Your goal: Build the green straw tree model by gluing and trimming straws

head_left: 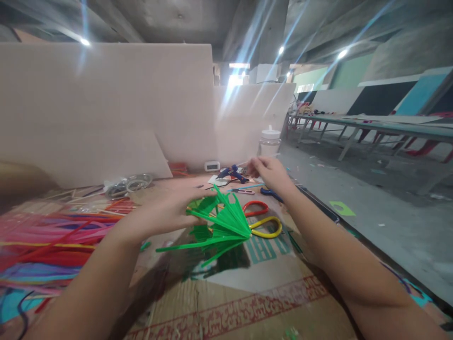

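Your left hand (170, 210) has its thumb and fingers slightly parted, gripping the near-left edge of the green piece (230, 219), which sits in front of you above the cardboard (177, 297). Your right hand (272, 174) is ahead, its fingers drawn in close together near the blue glue gun (231, 174); blur means you cannot tell whether they hold anything. The green piece is fuzzy strips, fanned and folded like an umbrella, narrowing to a point at the right. Just beside that tip lie a smooth yellow loop (267, 228) and a red loop (256, 208). Soft pink, red and blue strips (53, 241) pile up leftward. The brown cardboard carries teal lettering (262, 250) and a red patterned band (230, 316), neither legible to you
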`<action>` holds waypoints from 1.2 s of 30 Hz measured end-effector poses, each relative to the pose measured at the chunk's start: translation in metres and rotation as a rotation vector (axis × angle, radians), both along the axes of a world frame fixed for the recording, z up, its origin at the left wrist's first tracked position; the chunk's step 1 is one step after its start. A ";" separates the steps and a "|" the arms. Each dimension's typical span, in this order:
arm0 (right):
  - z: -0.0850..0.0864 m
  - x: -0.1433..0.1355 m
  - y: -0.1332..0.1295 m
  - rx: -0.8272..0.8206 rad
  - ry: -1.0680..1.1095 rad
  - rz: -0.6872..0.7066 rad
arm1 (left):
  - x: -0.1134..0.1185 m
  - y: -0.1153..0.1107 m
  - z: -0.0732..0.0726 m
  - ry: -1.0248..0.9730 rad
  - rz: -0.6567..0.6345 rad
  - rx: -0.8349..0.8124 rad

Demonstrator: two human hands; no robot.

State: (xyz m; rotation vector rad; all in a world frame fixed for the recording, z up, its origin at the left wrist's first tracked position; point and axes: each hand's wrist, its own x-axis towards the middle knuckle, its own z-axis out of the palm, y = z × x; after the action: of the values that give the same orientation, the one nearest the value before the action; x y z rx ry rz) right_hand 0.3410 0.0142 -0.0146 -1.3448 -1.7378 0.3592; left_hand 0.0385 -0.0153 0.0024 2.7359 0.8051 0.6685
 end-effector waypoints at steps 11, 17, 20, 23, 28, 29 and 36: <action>-0.053 -0.026 0.009 -0.376 0.050 0.749 | -0.006 0.020 0.001 0.021 -0.012 -0.095; -0.067 -0.028 0.013 -0.403 0.169 0.757 | -0.006 0.012 0.010 0.057 -0.003 -0.201; -0.066 -0.028 0.014 -0.433 0.166 0.776 | -0.012 0.008 0.015 0.099 -0.046 -0.209; -0.062 -0.029 0.013 -0.437 0.156 0.793 | -0.015 0.005 0.020 0.083 -0.045 -0.244; -0.052 -0.034 0.005 -0.396 0.110 0.822 | 0.000 -0.001 0.014 -0.114 0.244 -0.137; -0.051 -0.035 0.003 -0.397 0.114 0.830 | 0.005 -0.002 0.011 -0.105 0.228 -0.106; -0.051 -0.042 0.000 -0.428 0.153 0.885 | 0.018 -0.002 0.002 -0.064 0.246 -0.035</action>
State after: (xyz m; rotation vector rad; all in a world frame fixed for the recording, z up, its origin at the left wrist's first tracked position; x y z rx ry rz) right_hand 0.2993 0.0137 -0.0659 -0.6991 -2.1144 1.3441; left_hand 0.0568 -0.0177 0.0041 2.5935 1.1384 0.7759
